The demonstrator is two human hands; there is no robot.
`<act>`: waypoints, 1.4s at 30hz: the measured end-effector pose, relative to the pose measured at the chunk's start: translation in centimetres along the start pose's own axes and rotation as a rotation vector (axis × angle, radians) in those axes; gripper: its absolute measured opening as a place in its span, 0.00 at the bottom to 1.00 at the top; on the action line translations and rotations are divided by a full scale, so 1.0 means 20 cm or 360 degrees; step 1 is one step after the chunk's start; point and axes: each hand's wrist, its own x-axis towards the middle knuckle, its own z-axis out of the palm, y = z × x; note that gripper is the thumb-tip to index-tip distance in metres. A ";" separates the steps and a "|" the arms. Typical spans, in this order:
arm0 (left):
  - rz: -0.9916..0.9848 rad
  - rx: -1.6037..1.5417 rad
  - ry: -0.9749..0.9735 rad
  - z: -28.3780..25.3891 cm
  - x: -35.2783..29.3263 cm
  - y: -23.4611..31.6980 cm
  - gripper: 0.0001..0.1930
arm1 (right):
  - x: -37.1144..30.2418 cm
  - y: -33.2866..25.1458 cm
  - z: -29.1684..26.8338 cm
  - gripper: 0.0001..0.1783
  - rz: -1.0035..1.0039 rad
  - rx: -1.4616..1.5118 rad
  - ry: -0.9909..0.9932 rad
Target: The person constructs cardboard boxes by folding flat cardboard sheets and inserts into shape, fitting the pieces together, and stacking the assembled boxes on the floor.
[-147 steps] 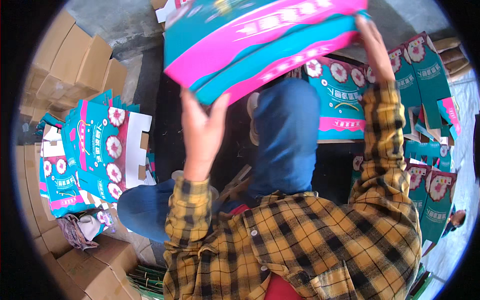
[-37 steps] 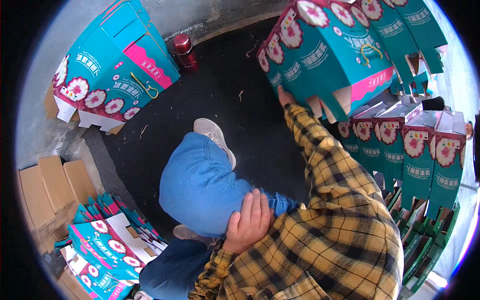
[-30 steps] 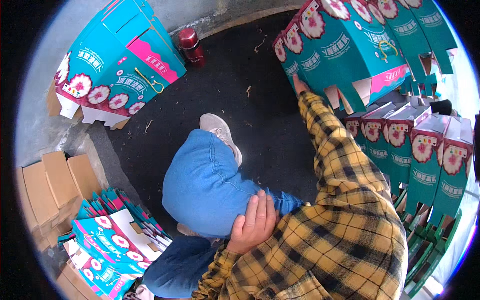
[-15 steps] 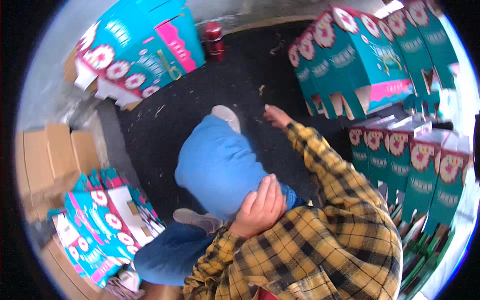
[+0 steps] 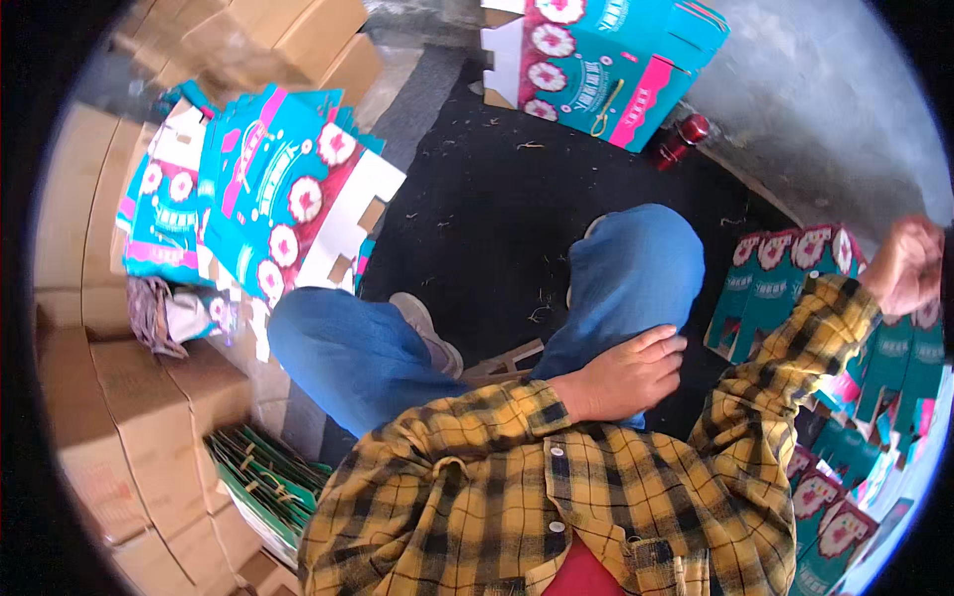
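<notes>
My left hand [image 5: 631,377] lies across my right thigh [image 5: 636,288], palm down, fingers stretched out and holding nothing. At the right rim of the view my right hand [image 5: 902,266] is raised, with loosely bent fingers partly cut off by the picture's edge; nothing shows in it. Below and beside that hand stand teal cartons [image 5: 770,288] printed with pink and white flower shapes. Further ahead, a large stack of flat teal cartons [image 5: 606,70] leans by the wall, with a red can [image 5: 682,139] next to it.
To my left is a pile of teal carton blanks [image 5: 288,189], beside a bundled cloth or bag [image 5: 164,318]. Brown cardboard boxes [image 5: 129,427] are stacked along the left side. A green crate-like stack [image 5: 263,482] stands near my left elbow. Dark matting [image 5: 467,219] with scraps covers the floor.
The view has swung left, so the things ahead appear further right. My right hand has gone from reaching low over the floor to raised at the right. My left hand stays on my leg.
</notes>
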 end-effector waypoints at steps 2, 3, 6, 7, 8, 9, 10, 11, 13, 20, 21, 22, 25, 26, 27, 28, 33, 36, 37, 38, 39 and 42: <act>-0.0071 -0.0436 0.0129 -0.13 -0.04 0.01 0.10 | 0.00 0.19 0.07 0.11 0.1065 0.0473 0.0672; -0.0254 -0.0604 0.0083 -0.21 -0.07 0.00 0.10 | -0.14 0.49 0.33 0.16 0.0857 -0.0254 0.0976; -0.0574 -0.0172 0.0199 -0.56 -0.31 -0.08 0.11 | -0.53 1.05 0.70 0.22 0.2187 0.0008 0.0230; -0.0729 -0.0016 0.0068 -0.70 -0.35 -0.13 0.12 | -0.58 1.13 0.81 0.23 0.2383 -0.0224 0.0042; -0.0878 0.0141 -0.0071 -0.84 -0.40 -0.20 0.13 | -0.64 1.21 0.89 0.23 0.2455 -0.0178 -0.0092; -0.1075 0.0316 -0.0168 -0.98 -0.47 -0.26 0.14 | -0.69 1.29 0.95 0.23 0.2599 -0.0113 -0.0129; -0.1163 0.0465 0.0001 -1.06 -0.61 -0.37 0.14 | -0.74 1.39 1.00 0.23 0.2748 -0.0039 -0.0175; -0.1365 0.0553 0.0137 -1.15 -0.71 -0.47 0.13 | -0.82 1.50 1.02 0.24 0.2876 0.0025 -0.0125; -0.1568 0.0660 0.0653 -1.31 -1.02 -0.71 0.13 | -1.05 1.75 1.08 0.27 0.3112 0.0008 -0.0066; -0.1915 -0.0518 0.1961 -1.56 -1.27 -0.79 0.20 | -1.84 2.42 1.05 0.43 0.3394 -0.0400 0.0500; -0.1832 -0.0607 0.2117 -1.58 -1.28 -0.79 0.20 | -1.91 2.47 1.04 0.45 0.3300 -0.0318 0.0595; -0.1855 -0.0596 0.2141 -1.60 -1.29 -0.77 0.20 | -1.96 2.52 1.06 0.47 0.3213 -0.0225 0.0676; -0.1763 -0.0566 0.2383 -1.63 -1.29 -0.73 0.18 | -2.09 2.58 1.10 0.43 0.3118 -0.0043 0.0968; -0.1774 -0.0552 0.2393 -1.64 -1.30 -0.72 0.18 | -2.11 2.59 1.12 0.42 0.3078 0.0050 0.1090; -0.1725 -0.0559 0.2423 -1.66 -1.30 -0.72 0.18 | -2.13 2.62 1.15 0.31 0.3084 -0.0045 0.1165; -0.1683 -0.0574 0.2456 -1.65 -1.31 -0.71 0.18 | -2.13 2.62 1.17 0.31 0.3099 -0.0045 0.1164; -0.1642 -0.0511 0.2437 -1.66 -1.38 -0.68 0.17 | -1.99 2.68 1.31 0.17 0.2964 -0.0284 0.0647; -0.1670 -0.0436 0.2369 -1.66 -1.36 -0.71 0.16 | -1.92 2.74 1.29 0.17 0.2923 -0.0564 0.0574; -0.1724 -0.0419 0.2346 -1.66 -1.36 -0.72 0.17 | -1.90 2.75 1.28 0.17 0.2751 -0.0535 0.0672; -0.1709 -0.0423 0.2340 -1.65 -1.35 -0.73 0.17 | -1.87 2.76 1.26 0.17 0.2572 -0.0506 0.0765; -0.1794 -0.0362 0.2224 -1.65 -1.34 -0.74 0.17 | -1.82 2.78 1.23 0.17 0.2377 -0.0474 0.0769; -0.1861 -0.0258 0.1980 -1.62 -1.40 -0.75 0.21 | -1.50 2.83 1.12 0.18 0.2162 -0.0560 0.0683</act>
